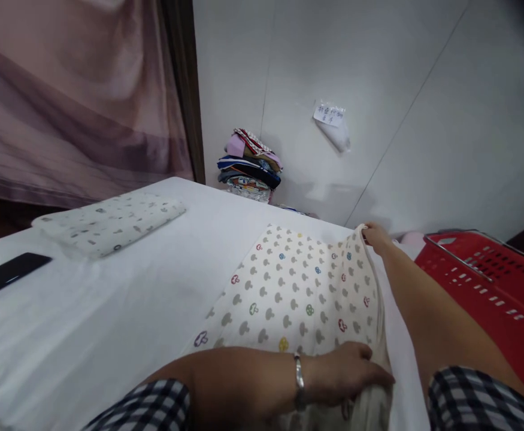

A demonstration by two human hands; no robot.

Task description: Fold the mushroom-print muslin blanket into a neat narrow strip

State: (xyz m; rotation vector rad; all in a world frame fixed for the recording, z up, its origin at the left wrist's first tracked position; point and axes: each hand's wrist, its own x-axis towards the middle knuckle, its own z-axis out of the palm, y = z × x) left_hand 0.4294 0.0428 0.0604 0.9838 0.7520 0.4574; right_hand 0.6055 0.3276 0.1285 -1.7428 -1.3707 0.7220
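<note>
Where the mushroom-print cloth [288, 293] lies: on the white table [122, 311], mostly off to the left of our grips, long side running away from us.
Right hand [375, 236]: stretched out, we've got the far right corner pinched tight.
Left hand [347, 372]: nearer us, curled closed on that same edge, forearm [239, 374] across the cloth.

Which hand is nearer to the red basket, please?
Right. The right hand holds the far corner of the cloth, left of the basket; the left hand is at the near side, farther away.
</note>
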